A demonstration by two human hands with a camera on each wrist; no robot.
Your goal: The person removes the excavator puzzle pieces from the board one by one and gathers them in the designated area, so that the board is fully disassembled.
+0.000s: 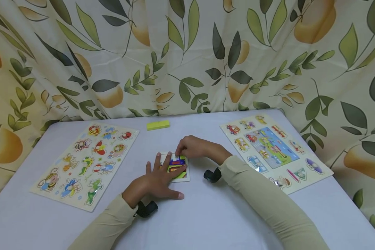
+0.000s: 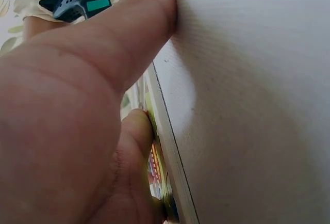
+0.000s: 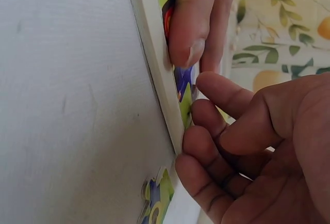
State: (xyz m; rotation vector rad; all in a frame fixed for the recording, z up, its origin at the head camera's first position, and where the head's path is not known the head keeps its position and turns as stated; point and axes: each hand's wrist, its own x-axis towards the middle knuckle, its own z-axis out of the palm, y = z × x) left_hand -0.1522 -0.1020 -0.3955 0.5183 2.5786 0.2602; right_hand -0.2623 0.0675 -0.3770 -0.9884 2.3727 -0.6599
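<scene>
A small picture puzzle board (image 1: pixel 185 177) with a white border lies mid-table, its picture purple, yellow, green and red. My left hand (image 1: pixel 154 180) rests on it with fingers spread, the thumb out on the tablecloth. At the far edge of the board, my right hand (image 1: pixel 192 146) has curled fingers. In the right wrist view its fingertips (image 3: pixel 206 141) touch the board's edge and picture, beside a purple and green part (image 3: pixel 184 82); I cannot tell whether they pinch a piece. Close to the board's corner lies a loose green and purple puzzle piece (image 3: pixel 159 195).
An insect puzzle board (image 1: pixel 109 151) lies on the left, and a larger puzzle board (image 1: pixel 260 133) with vehicles and toys on the right. Toward the back edge sits a yellow block (image 1: pixel 157 125). Behind the white-covered table hangs a leaf-and-fruit patterned curtain (image 1: pixel 187 69).
</scene>
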